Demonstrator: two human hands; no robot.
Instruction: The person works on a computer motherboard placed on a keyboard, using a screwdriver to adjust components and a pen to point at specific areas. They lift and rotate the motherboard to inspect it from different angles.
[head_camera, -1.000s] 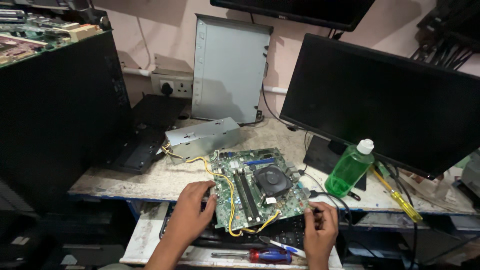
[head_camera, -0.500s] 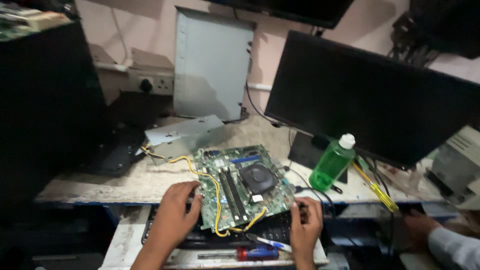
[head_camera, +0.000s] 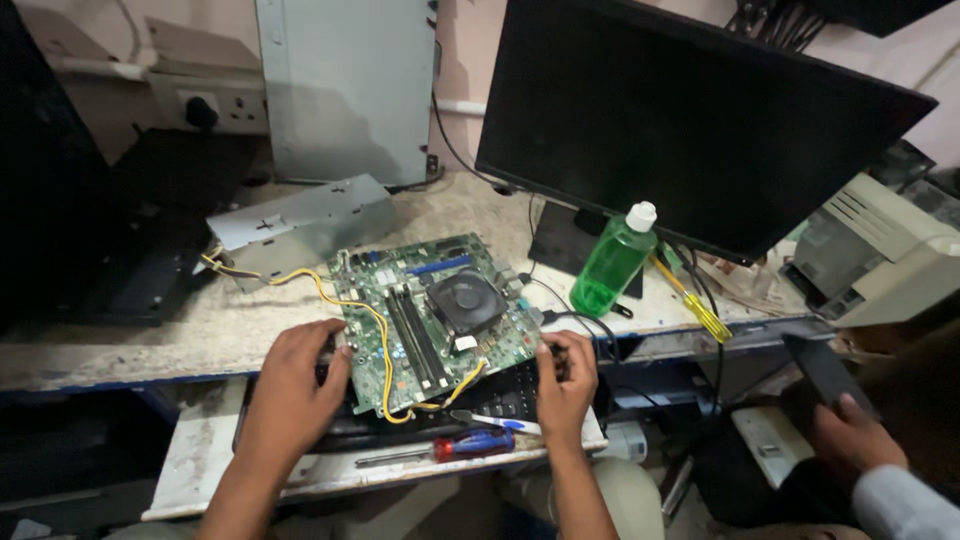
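A green motherboard (head_camera: 415, 300) with a round black fan and yellow wires lies half on the bench, half over a black keyboard (head_camera: 505, 398). My left hand (head_camera: 295, 385) grips its left edge. At the board's right edge, my right hand (head_camera: 566, 378) holds it beside a black cable. A grey power supply box (head_camera: 300, 222) sits behind the board, joined to it by the yellow wires.
A red-and-blue screwdriver (head_camera: 455, 447) and a pen lie on the keyboard tray. A green bottle (head_camera: 612, 262), a yellow screwdriver (head_camera: 695, 303) and a black monitor (head_camera: 690, 120) stand right. A grey case panel (head_camera: 345, 85) leans at the wall. Another person's hand (head_camera: 845, 435) holds a phone.
The view has swung right and closer, bringing a beige printer and another person's hand with a phone into sight. Both my hands stay on the motherboard's edges.
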